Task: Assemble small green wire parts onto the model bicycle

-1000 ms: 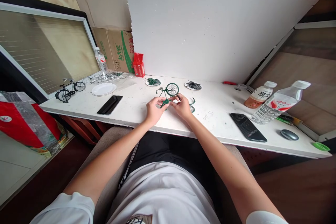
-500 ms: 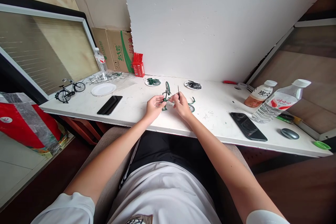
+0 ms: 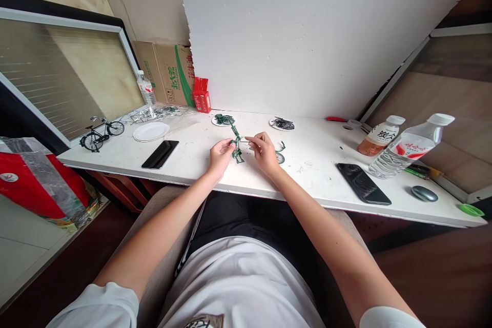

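Observation:
My left hand (image 3: 222, 158) is closed on a green model bicycle frame (image 3: 238, 151), gripping it by the near left side. The frame stands tilted above the white table, and its far end reaches toward a small plate of green parts. My right hand (image 3: 264, 152) is closed in a pinch just right of the frame, its fingertips close to the frame's middle. Between the fingers is a thin dark rod-like tool (image 3: 243, 141), mostly hidden. A loose green wheel (image 3: 280, 158) and green handlebar (image 3: 283, 145) lie just beyond my right hand.
Plates of green parts (image 3: 223, 120) and black parts (image 3: 282, 123) stand at the back. An assembled black model bicycle (image 3: 100, 134), white plates (image 3: 151, 131) and a phone (image 3: 160, 154) are on the left. A second phone (image 3: 363, 184), bottles (image 3: 413, 148) and a mouse (image 3: 424, 193) occupy the right.
The bicycle frame has turned, so its wheel end now leans away to the left instead of upright. The thin tool in my right hand has swung from upright to nearly level, pointing at the frame.

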Demonstrator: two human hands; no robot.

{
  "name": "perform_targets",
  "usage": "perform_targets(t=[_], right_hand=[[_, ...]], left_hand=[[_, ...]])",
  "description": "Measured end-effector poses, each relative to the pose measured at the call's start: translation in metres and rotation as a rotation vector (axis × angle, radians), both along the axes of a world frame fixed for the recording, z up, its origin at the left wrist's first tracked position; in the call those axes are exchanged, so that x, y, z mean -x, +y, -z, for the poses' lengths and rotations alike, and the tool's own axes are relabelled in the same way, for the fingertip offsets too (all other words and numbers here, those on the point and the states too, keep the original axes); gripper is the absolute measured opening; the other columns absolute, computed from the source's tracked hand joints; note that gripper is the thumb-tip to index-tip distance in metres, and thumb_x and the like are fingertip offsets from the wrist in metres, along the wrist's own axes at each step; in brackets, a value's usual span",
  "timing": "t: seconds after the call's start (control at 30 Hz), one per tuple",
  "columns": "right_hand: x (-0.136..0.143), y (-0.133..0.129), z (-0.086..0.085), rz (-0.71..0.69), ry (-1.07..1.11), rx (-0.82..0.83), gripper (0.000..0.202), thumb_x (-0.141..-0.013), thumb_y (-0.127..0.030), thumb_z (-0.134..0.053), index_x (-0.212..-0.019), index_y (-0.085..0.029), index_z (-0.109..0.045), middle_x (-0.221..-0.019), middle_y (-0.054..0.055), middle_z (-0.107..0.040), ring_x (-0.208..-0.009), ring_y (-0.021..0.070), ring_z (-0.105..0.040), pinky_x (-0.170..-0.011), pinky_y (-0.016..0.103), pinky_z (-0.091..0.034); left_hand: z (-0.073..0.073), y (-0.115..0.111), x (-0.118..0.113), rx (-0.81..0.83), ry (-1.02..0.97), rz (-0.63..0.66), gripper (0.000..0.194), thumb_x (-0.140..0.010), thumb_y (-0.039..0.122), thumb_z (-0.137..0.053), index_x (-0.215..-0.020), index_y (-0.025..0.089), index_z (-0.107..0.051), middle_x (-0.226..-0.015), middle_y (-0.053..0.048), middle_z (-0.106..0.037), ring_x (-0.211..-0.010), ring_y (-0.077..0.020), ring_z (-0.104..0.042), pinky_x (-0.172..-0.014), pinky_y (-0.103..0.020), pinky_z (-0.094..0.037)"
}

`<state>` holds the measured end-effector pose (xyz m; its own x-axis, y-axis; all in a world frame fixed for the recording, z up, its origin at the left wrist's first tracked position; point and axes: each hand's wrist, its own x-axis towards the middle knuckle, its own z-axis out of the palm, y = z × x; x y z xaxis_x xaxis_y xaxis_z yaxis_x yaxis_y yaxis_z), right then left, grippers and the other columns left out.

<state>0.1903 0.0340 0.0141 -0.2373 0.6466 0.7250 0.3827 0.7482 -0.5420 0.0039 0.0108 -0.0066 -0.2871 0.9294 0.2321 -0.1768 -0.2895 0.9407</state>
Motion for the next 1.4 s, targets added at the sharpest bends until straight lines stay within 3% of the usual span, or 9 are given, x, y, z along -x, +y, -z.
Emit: perform_targets(t=[0.17, 0.5, 0.83, 1.17, 1.4], right_hand=[[0.0, -0.0018, -0.0022, 0.016, 0.046, 0.01, 0.031, -0.108, -0.046, -0.057, -0.107, -0.028, -0.082, -0.101, 0.01, -0.069, -0.095, 0.026, -0.067, -0.081, 0.043, -0.059], [0.0001, -0.0012, -0.0016, 0.036, 0.059, -0.004, 0.036, -0.107, -0.054, -0.059, -0.106, -0.027, -0.082, -0.098, 0.01, -0.07, -0.094, 0.0273, -0.067, -0.08, 0.044, -0.057], [-0.0001, -0.0032, -0.0036, 0.029, 0.04, -0.027, 0.032, -0.107, -0.052, -0.06, -0.104, -0.029, -0.082, -0.098, 0.01, -0.076, -0.097, 0.0294, -0.068, -0.086, 0.047, -0.058], [-0.0015, -0.0063, -0.0051, -0.015, 0.04, 0.001, 0.023, -0.103, -0.032, -0.061, -0.099, -0.03, -0.084, -0.101, 0.005, -0.084, -0.098, 0.0282, -0.075, -0.094, 0.047, -0.06], [-0.0006, -0.0078, -0.0038, 0.004, 0.051, 0.089, 0.025, -0.102, -0.041, -0.063, -0.103, -0.029, -0.084, -0.107, 0.006, -0.084, -0.099, 0.0286, -0.078, -0.088, 0.045, -0.061]], left_hand=[[0.0001, -0.0002, -0.0015, -0.009, 0.005, -0.011, 0.047, -0.085, 0.038, -0.085, -0.123, 0.012, -0.075, -0.118, -0.017, -0.079, -0.107, -0.0237, -0.076, -0.109, -0.044, -0.056], [-0.0051, -0.0051, -0.0029, -0.014, 0.025, -0.001, 0.044, -0.086, 0.034, -0.084, -0.122, 0.012, -0.075, -0.112, -0.016, -0.081, -0.103, -0.0232, -0.076, -0.106, -0.044, -0.057], [-0.0041, -0.0053, -0.0032, 0.008, 0.021, 0.002, 0.044, -0.084, 0.035, -0.086, -0.121, 0.013, -0.076, -0.114, -0.016, -0.081, -0.104, -0.0237, -0.077, -0.107, -0.045, -0.058], [-0.0031, -0.0043, -0.0031, 0.004, -0.008, 0.001, 0.045, -0.083, 0.036, -0.087, -0.119, 0.011, -0.077, -0.111, -0.016, -0.082, -0.103, -0.0229, -0.076, -0.108, -0.044, -0.056], [-0.0026, -0.004, -0.0022, 0.006, 0.008, 0.008, 0.047, -0.083, 0.04, -0.087, -0.119, 0.012, -0.077, -0.108, -0.015, -0.081, -0.103, -0.0243, -0.076, -0.105, -0.044, -0.057]])
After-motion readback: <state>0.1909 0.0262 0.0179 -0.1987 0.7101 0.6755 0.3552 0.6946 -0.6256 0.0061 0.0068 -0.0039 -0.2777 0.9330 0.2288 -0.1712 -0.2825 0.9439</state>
